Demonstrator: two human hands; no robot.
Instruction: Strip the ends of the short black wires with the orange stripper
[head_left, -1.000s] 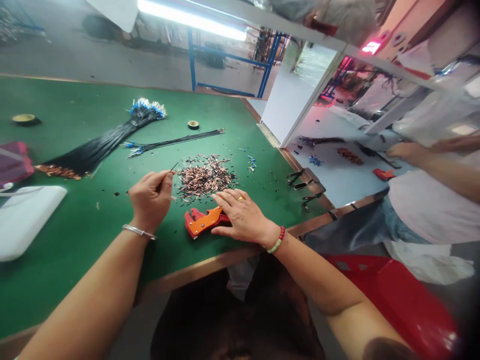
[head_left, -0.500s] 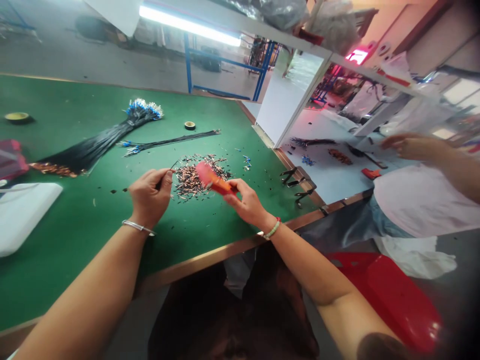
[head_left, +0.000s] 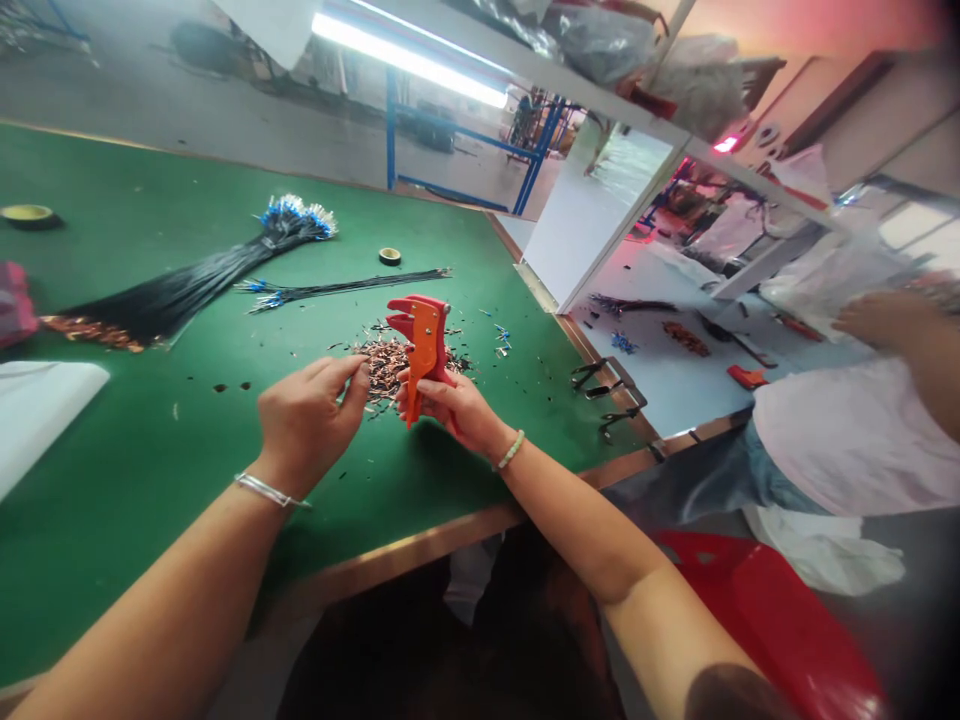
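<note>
My right hand (head_left: 450,405) is shut on the grip of an orange and red self-adjusting wire stripper (head_left: 424,345), holding it upright just above a pile of copper-coloured wire offcuts (head_left: 386,368). The tool hides part of the pile. My left hand (head_left: 311,425) is close beside the stripper, with its fingertips pinched together. Anything held there is too thin to make out. Both hands are over a green work table (head_left: 172,440).
A large bundle of black wires with blue terminals (head_left: 202,265) and a thinner bunch (head_left: 345,285) lie beyond my hands. Tape rolls (head_left: 389,256) stand nearby. A co-worker's hand (head_left: 870,318) reaches at the right, beyond black-handled pliers (head_left: 607,395). A red chair (head_left: 765,620) sits at lower right.
My right hand has lifted the stripper off the table and turned it upright over the pile. My left hand has moved slightly toward it.
</note>
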